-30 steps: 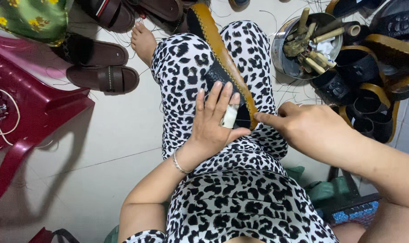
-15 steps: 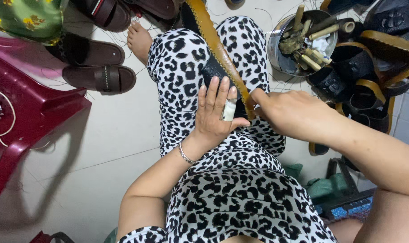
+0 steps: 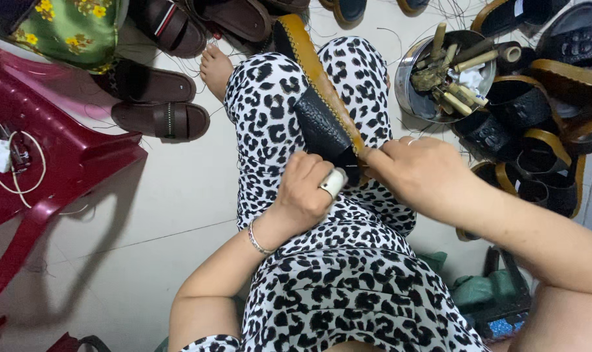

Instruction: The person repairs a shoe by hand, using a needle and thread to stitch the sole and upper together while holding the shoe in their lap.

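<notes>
A sandal [image 3: 322,111] with a tan sole edge and a black textured strap lies along my lap, between my legs in black-and-white spotted trousers. My left hand [image 3: 306,192] is curled into a fist against the strap's near end, with a white cover on one finger and a bracelet on the wrist. My right hand [image 3: 416,173] pinches the sole edge at the sandal's near end, fingers closed on it. Whether a needle or thread is between the fingers is too small to tell.
A metal bowl [image 3: 413,98] of spools and tools stands at the upper right, beside a heap of black and tan sandals [image 3: 537,111]. Brown sandals [image 3: 159,117] lie on the floor at left, next to a dark red plastic chair [image 3: 61,156]. My bare foot [image 3: 214,68] rests by them.
My left hand, earlier flat with fingers spread on the sandal, has closed into a fist. My right hand has moved left onto the sole edge. The view has shifted slightly.
</notes>
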